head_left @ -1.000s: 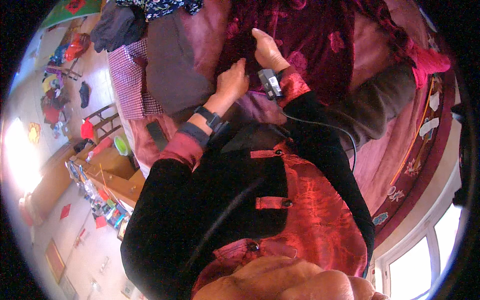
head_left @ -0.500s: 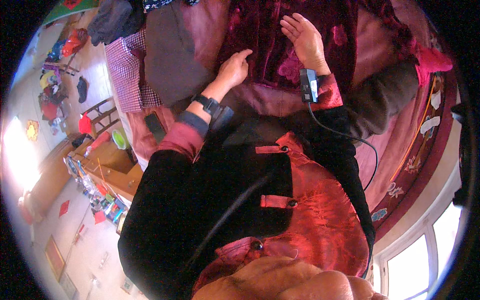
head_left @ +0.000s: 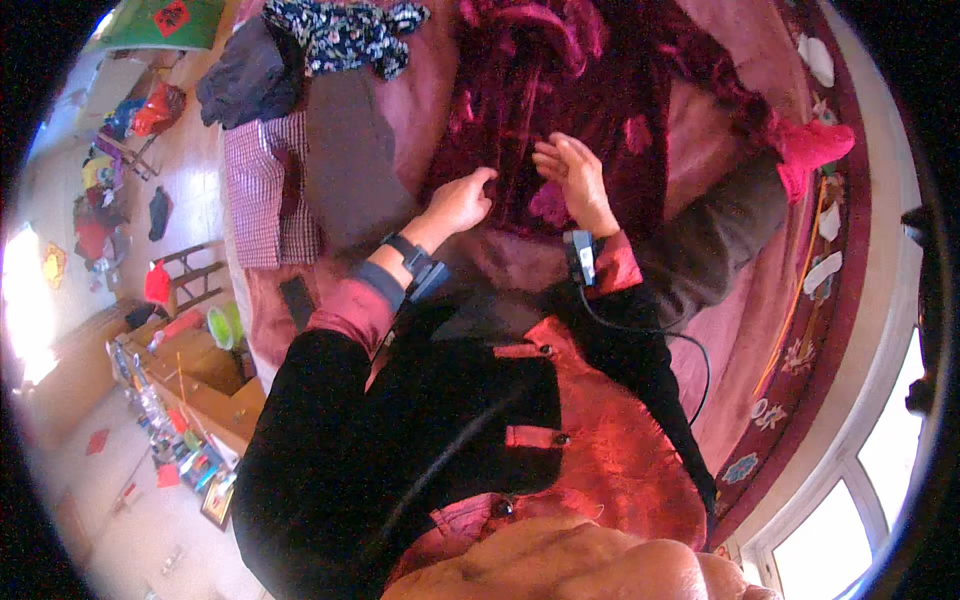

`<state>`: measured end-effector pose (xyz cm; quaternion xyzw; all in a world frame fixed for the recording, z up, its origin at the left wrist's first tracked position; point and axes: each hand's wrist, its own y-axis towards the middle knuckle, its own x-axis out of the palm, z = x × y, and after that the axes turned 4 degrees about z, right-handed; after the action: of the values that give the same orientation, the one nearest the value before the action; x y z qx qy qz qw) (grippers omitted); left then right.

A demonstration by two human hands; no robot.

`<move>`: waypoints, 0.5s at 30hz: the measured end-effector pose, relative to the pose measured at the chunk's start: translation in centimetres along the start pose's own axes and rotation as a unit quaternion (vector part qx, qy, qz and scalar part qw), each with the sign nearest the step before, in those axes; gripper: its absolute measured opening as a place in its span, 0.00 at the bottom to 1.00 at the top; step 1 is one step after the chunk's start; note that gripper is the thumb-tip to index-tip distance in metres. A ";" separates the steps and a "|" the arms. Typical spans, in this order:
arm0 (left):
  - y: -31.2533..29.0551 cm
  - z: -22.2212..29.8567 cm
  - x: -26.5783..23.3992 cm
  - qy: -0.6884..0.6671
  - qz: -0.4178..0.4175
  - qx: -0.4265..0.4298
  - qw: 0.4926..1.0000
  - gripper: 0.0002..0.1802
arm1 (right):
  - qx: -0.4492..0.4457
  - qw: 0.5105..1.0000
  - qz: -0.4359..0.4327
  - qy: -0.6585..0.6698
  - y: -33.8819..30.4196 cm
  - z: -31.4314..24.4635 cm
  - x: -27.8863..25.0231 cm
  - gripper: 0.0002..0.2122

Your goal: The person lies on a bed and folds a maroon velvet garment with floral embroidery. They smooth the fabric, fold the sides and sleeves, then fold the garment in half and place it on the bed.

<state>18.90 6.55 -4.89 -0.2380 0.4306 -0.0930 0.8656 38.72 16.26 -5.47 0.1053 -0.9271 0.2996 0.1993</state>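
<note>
A dark burgundy velvet garment (head_left: 520,110) with lighter pink patterns lies spread before me. Over its lower left part is my left hand (head_left: 460,206), fingers curled in against the velvet; the fingertips are partly hidden. My right hand (head_left: 576,182) is above the garment's near middle, open, with the fingers loosely bent and nothing held. Each wrist wears a strapped black device, and a cable runs from the right one. To the left of my left hand is a folded dark brown cloth (head_left: 350,150).
Beside the brown cloth lie a checked cloth (head_left: 262,195), a dark grey garment (head_left: 250,80) and a floral cloth (head_left: 345,35). A dark phone-like rectangle (head_left: 297,300) rests on the pink sheet (head_left: 690,405). My leg in a pink sock (head_left: 815,150) stretches right. Wooden drawers (head_left: 195,365) stand at left.
My right hand has come nearer to my body over the velvet. My left hand has shifted slightly right, its index finger now more bent. The whole view has tilted, showing more cloth at the far side.
</note>
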 end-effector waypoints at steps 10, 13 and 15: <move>6.6 -0.4 -2.0 0.121 -0.022 -0.023 0.992 0.20 | -0.157 0.968 0.085 -0.177 7.4 -8.5 -0.8 0.24; 6.7 -0.4 -2.0 0.103 -0.017 -0.017 0.994 0.21 | -0.276 0.887 0.130 -0.347 12.2 -8.5 1.4 0.30; 6.7 -0.5 -2.2 0.097 -0.010 -0.002 0.995 0.20 | -0.386 0.718 0.177 -0.552 14.0 -8.3 2.3 0.29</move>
<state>16.85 12.99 -6.86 -0.2341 0.5105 -0.1229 0.8182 34.79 32.26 -5.53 -0.0002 -0.9095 -0.1657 -0.3813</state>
